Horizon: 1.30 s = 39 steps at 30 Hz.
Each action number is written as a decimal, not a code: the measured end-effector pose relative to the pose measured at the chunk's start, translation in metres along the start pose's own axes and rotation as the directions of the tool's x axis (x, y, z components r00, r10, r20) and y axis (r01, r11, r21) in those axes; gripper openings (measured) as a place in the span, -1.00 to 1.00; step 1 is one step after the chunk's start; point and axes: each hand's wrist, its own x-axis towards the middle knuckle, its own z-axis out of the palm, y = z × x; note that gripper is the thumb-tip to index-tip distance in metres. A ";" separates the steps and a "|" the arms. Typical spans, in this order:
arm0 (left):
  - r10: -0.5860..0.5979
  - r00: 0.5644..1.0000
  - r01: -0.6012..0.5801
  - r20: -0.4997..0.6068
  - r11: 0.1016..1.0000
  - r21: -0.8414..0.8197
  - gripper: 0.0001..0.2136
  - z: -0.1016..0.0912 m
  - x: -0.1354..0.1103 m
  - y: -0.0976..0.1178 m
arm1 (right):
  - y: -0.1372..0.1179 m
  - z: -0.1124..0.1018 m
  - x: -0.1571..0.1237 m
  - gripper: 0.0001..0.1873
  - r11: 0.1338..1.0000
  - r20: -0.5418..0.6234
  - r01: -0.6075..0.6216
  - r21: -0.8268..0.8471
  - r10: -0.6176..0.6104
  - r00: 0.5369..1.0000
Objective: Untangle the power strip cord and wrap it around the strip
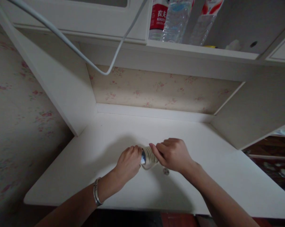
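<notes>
Over the middle of the white desk (109, 195), both my hands are closed on one small cylindrical object. Cream-coloured cord (150, 155) is wound round it in several close turns, and a loop of the cord sags below. A blue-and-white patch of the cylinder (143, 157) shows beside the turns. My left hand (130, 161) wraps round the left end, with silver bangles on its wrist. Fingers curled, my right hand (172, 154) grips the cord-wound right end, its thumb against the turns. Both ends of the object are hidden by my hands.
A small round speckled thing (166, 171) is on the desk below my right hand. A white cable (106, 73) hangs down in front of the upper cabinet. Plastic bottles (176, 22) stand on the shelf above. Side panels (62, 78) bound the desk left and right.
</notes>
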 end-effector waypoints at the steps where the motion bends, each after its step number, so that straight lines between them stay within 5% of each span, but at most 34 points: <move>1: 0.049 0.998 -0.049 0.036 0.999 -0.017 -0.77 -0.002 -0.002 0.003 | 0.003 0.000 0.012 -0.39 1.000 0.011 0.011 -0.013 -0.011 1.000; 9: 0.295 0.944 -0.264 0.149 0.944 -0.195 -0.70 -0.046 -0.032 0.015 | 0.037 0.036 0.060 -0.37 0.997 0.138 -0.063 0.034 0.058 0.989; 17: 0.143 0.989 -0.146 -0.031 0.955 -0.258 -0.73 -0.070 -0.041 0.009 | 0.041 0.073 0.041 -0.28 0.960 0.185 -0.236 0.148 0.208 0.961; 26: 0.003 0.981 -0.087 -0.193 0.898 -0.431 -0.55 -0.098 -0.045 0.002 | 0.056 0.094 0.025 -0.26 0.869 0.177 -0.357 0.342 0.314 0.933; 34: 0.060 0.971 -0.133 -0.233 0.941 -0.311 -0.58 -0.085 -0.046 0.013 | 0.078 0.087 0.035 -0.27 0.792 0.000 -0.488 0.367 0.525 0.851; 39: 0.032 0.962 -0.104 -0.271 0.960 -0.259 -0.58 -0.088 -0.043 0.018 | 0.060 0.089 0.046 -0.30 0.855 0.063 -0.452 0.254 0.452 0.890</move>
